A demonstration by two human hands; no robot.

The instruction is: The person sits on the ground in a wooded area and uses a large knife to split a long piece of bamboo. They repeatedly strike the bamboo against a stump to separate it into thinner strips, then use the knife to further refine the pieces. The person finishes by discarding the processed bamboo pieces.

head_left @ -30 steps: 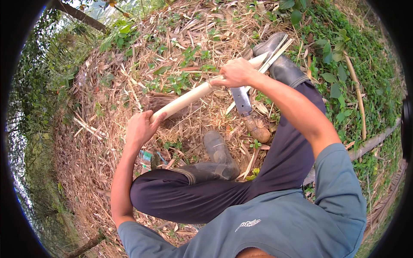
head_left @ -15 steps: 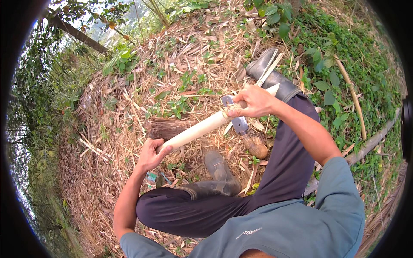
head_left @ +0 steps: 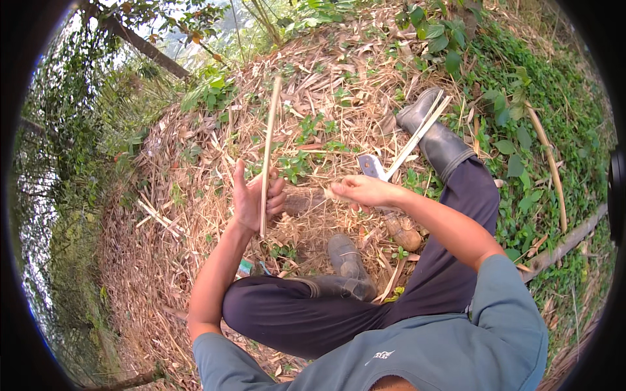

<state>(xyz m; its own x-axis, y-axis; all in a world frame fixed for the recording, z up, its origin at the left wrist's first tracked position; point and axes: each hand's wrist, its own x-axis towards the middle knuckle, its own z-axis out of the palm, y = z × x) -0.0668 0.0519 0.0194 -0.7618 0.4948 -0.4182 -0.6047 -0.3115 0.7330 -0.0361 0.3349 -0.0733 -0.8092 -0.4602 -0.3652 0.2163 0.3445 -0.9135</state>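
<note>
On dry leaf litter near nine o'clock, the left hand has its grip closed on a thin upright bamboo strip, while the right hand at centre seems clamped around a knife.

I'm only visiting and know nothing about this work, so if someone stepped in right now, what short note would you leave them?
Left hand: closed on a thin bamboo strip, held upright.
Right hand: gripping a broad-bladed knife, blade pointing away from the body.
Other pale strips lie over the rubber boot of the outstretched leg.
Done: several strips are cut.
Left: whether more splitting remains can't be told from here.
</note>
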